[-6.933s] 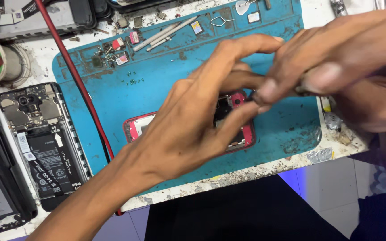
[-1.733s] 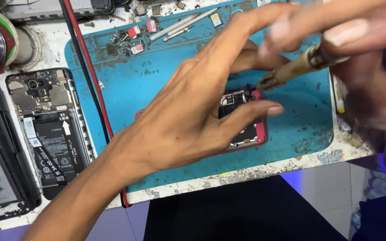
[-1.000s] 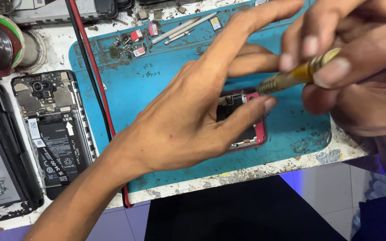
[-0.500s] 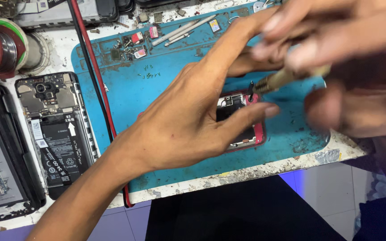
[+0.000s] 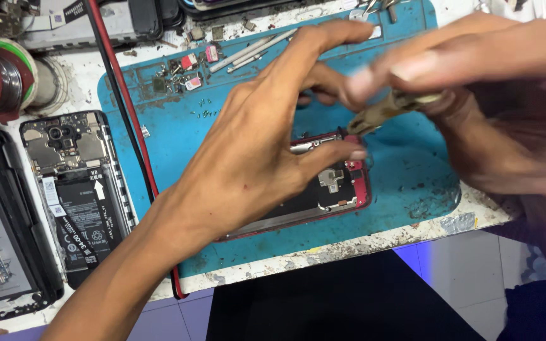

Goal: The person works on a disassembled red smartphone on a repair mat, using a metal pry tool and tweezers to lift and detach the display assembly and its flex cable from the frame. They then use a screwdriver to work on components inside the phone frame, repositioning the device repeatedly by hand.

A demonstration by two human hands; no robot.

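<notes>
One red-framed opened phone [image 5: 339, 183] at mat centre under left hand [image 5: 254, 158], fingers pressing it down, right hand [image 5: 494, 107] at 2 o'clock pinching a screwdriver [image 5: 380, 113], now blurred and lower than before, blue mat [image 5: 178, 126] beneath, black opened phone [image 5: 74, 189] at 9 o'clock.

Both arms are bare, with no sleeves and no gloves. The left hand [image 5: 254, 158] is long and thin, with slim fingers and short, plain nails. It has no rings, and the wrist has no watch or band. The right hand [image 5: 488, 107] is blurry, but its nails look short and plain too.
</notes>
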